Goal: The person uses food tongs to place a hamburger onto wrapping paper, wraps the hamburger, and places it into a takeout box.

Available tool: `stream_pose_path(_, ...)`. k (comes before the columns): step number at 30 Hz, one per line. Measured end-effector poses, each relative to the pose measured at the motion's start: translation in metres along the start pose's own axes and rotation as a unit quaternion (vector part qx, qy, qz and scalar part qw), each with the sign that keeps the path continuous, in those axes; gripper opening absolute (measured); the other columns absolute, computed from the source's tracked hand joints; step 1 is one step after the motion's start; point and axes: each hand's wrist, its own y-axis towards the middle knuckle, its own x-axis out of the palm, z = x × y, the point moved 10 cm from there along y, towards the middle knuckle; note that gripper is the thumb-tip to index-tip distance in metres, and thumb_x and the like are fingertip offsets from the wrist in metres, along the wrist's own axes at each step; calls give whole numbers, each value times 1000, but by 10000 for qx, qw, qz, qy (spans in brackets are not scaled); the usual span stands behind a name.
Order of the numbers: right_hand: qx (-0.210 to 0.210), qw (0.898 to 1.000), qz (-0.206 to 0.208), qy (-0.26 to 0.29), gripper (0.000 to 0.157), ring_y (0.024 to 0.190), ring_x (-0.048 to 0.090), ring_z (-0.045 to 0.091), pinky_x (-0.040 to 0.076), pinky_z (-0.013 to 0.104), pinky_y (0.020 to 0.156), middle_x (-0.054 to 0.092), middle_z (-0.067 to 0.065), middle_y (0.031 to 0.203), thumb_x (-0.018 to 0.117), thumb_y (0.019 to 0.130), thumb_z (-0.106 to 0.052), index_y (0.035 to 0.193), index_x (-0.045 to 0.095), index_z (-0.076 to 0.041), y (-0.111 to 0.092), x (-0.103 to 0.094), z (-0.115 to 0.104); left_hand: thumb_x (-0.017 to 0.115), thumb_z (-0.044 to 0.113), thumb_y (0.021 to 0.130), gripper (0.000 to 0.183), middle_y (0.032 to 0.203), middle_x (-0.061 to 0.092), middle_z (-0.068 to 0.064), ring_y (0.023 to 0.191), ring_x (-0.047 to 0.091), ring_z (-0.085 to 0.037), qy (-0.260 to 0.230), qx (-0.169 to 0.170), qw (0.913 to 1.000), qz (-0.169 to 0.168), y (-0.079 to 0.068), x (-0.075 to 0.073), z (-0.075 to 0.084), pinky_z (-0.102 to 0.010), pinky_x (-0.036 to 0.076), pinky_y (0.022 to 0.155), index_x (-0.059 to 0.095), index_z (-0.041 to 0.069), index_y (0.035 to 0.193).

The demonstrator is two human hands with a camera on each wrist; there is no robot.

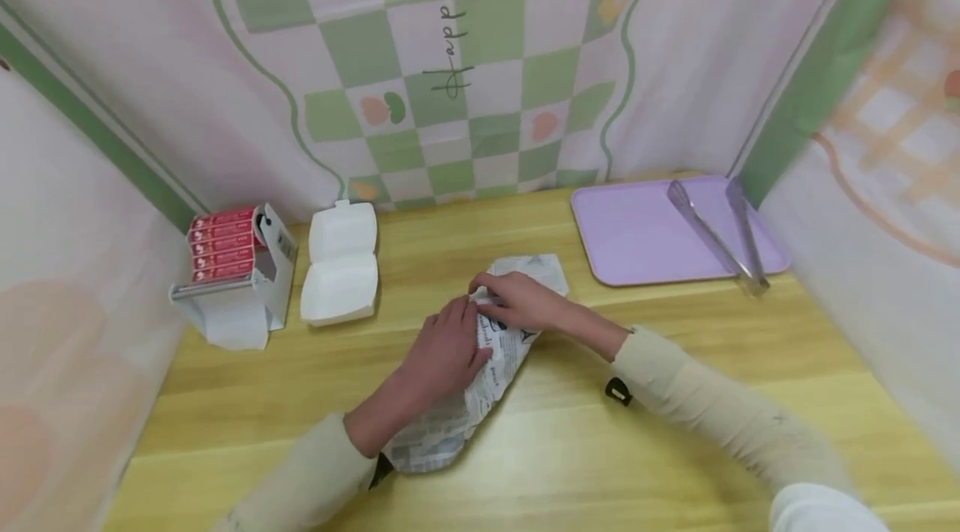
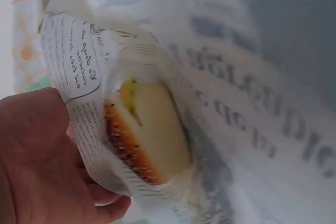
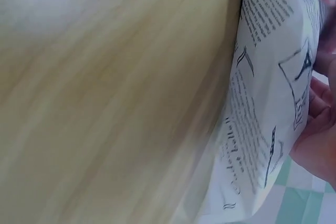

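A sheet of newsprint-patterned wrapping paper (image 1: 495, 373) lies diagonally on the table, folded into a long shape. Inside its open end, in the left wrist view, sits a piece of bread (image 2: 152, 129) with a brown, seeded crust, a pale face and a bit of yellow-green filling. My left hand (image 1: 446, 348) holds the paper from the left, fingertips at the upper fold and thumb across the top. My right hand (image 1: 521, 301) pinches the fold right beside the left fingertips. In the right wrist view the right fingers (image 3: 317, 108) are partly hidden behind the paper.
An open white clamshell box (image 1: 340, 290) stands at the back left, beside a white dispenser (image 1: 273, 265) holding a red-printed roll. Metal tongs (image 1: 712, 232) rest on a lavender tray (image 1: 622, 236) at the back right. Patterned cloth (image 1: 495, 23) hangs behind the wooden table.
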Motion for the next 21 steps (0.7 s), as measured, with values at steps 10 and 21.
stream_pose_path(10,86,9966,-474,666,44,65,57,4,55,34,81,64,-6,79,68,95,-24,136,54,-13,-21,-13,30,45,59,99,93,165,15,-24,153,20,-35,-432,-286,9905,-1274,-8,31,-3,-54,36,116,13,-6,157)
stream_pose_path(21,371,9888,-927,1112,8,69,52,9,46,26,71,62,-5,74,71,90,-12,97,68,-14,-41,-17,78,51,69,91,108,166,8,-22,155,13,-34,-496,-483,9864,-1489,-10,42,-6,-55,29,120,7,-3,158)
